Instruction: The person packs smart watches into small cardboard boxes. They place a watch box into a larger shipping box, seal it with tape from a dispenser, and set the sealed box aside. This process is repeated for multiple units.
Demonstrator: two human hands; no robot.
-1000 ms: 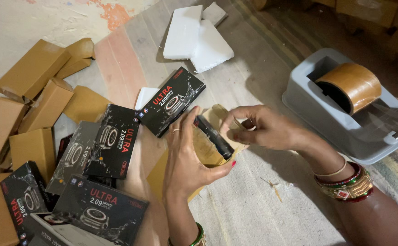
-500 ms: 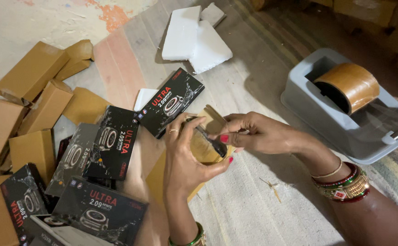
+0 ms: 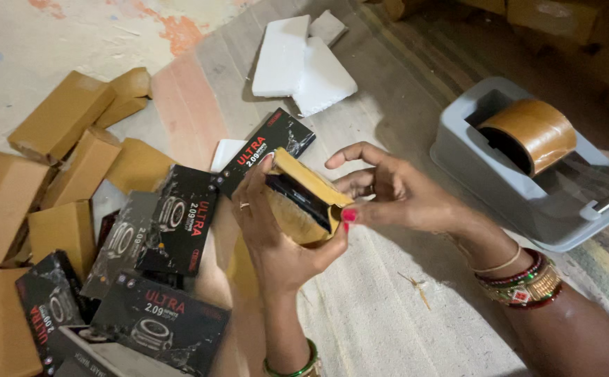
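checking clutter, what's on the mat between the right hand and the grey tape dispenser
Nothing in the head view: only bare striped mat lies between the right hand and the grey tape dispenser.

A small tan cardboard box sits tilted, open end facing up and to the right, its flap standing open along the upper edge. A black product box is pushed most of the way inside, only its dark end showing in the opening, above the woven mat.
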